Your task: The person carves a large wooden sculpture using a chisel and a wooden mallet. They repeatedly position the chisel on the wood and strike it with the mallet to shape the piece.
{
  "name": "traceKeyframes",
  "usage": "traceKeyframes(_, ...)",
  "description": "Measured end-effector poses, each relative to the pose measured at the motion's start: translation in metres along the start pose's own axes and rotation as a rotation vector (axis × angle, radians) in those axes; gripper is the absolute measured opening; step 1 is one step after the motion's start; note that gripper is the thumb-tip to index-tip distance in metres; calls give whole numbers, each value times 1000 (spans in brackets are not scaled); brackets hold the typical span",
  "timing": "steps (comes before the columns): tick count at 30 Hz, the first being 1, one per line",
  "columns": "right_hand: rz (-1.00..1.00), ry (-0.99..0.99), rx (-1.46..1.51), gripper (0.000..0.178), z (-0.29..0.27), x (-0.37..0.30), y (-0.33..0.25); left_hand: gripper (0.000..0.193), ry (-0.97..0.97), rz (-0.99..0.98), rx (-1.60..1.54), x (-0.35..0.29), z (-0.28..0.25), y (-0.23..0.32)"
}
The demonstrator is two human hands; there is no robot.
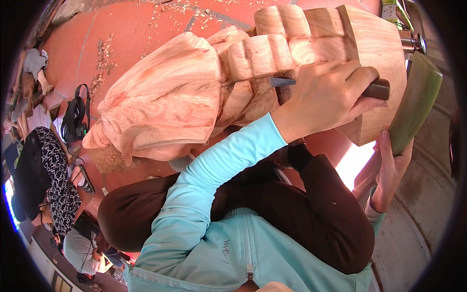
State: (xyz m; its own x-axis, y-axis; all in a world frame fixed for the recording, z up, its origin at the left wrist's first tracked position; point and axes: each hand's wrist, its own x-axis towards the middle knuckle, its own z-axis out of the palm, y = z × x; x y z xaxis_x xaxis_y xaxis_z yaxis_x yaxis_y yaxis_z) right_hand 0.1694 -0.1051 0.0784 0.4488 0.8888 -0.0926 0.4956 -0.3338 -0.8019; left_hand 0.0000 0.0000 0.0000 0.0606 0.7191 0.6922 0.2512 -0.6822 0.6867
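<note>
A wood carving [165, 92] lies across the far half of the scene, its pointed, rippled end to the left and its plain, squared end to the right. Stepped, rounded blocks stand out along its middle.

The left hand [326, 100] is over the right part of the carving, its fingers closed around a chisel [379, 89]. The dark handle sticks out to the right of the fist, and the blade points left, its tip at the carving's middle, beside the blocks. Whether the edge bites into the wood, I cannot tell.

The right hand [393, 163], at the right, is partly closed, with thumb and fingers around the near end of a green bar [416, 104]. The bar tilts up and away to the right, just beside the squared end and apart from the chisel.

Wood chips [103, 56] are scattered over the red floor [68, 63] on the far left. Nearer on the left are a black strap [76, 117] and a patterned cloth [59, 182].
</note>
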Motion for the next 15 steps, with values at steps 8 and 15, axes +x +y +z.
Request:
traceKeyframes(8, -24, 35, 2, 20, 13, -4, -9, 35, 15, -17, 16, -3, -2, -1)
traceKeyframes(15, -7, 32, 66, 25, 2, -1, -5, 33, -89, -39, 18, -6, 4, 1)
